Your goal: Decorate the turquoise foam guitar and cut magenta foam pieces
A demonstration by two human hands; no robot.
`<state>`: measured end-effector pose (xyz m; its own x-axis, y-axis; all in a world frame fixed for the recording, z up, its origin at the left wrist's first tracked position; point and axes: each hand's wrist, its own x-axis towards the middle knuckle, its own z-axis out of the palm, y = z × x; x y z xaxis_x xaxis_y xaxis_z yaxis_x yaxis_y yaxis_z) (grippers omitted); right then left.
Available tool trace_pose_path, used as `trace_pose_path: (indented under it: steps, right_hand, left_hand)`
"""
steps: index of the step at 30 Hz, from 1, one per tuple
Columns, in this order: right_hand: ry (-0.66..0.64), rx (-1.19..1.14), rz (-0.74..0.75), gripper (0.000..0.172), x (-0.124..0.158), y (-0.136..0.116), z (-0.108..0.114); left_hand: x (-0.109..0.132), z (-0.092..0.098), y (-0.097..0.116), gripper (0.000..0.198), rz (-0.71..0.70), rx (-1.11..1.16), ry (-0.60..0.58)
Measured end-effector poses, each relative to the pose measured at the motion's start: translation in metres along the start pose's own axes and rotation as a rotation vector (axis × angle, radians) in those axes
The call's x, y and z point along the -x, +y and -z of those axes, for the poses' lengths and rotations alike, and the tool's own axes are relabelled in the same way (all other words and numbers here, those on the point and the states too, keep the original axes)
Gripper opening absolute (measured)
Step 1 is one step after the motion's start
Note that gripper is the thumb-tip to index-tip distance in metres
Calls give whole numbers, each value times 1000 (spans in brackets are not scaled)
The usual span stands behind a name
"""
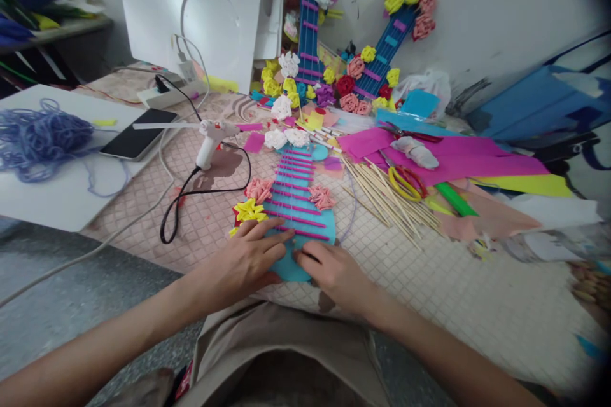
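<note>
Pressing flat on the blue foam shape [300, 216], the left hand [245, 264] spreads its fingers while the right hand [334, 273] pinches its near edge; glue gun [210, 140] lies beyond, sticks [386, 197] beside.

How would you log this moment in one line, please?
left hand: on blue guitar cutout, by pink sticks; right hand: on cutout

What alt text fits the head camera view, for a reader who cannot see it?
Both hands press on a blue craft panel crossed with pink sticks: the left hand lies flat on it, the right hand touches its near edge. Paper flowers sit beside the panel; a glue gun, wooden skewers and scissors lie on the tiled mat around it.
</note>
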<state>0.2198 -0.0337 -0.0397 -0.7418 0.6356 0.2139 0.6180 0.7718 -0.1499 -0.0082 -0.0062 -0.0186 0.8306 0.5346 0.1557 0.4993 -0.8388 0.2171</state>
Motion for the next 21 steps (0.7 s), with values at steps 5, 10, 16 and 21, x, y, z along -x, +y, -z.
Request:
trace_pose_path:
  steps: [5, 10, 16, 21]
  right_hand:
    - [16, -11, 1, 20, 1, 2, 5]
    - [15, -35, -31, 21, 3, 7, 9]
    - [1, -234, -127, 20, -1, 13, 15]
    - [41, -448, -219, 13, -13, 24, 22]
  left_hand:
    - [3, -2, -1, 21, -37, -77, 6]
    - [4, -3, -2, 21, -39, -89, 20]
    - [5, -2, -2, 19, -29, -78, 6]
    - [5, -2, -1, 21, -25, -77, -7]
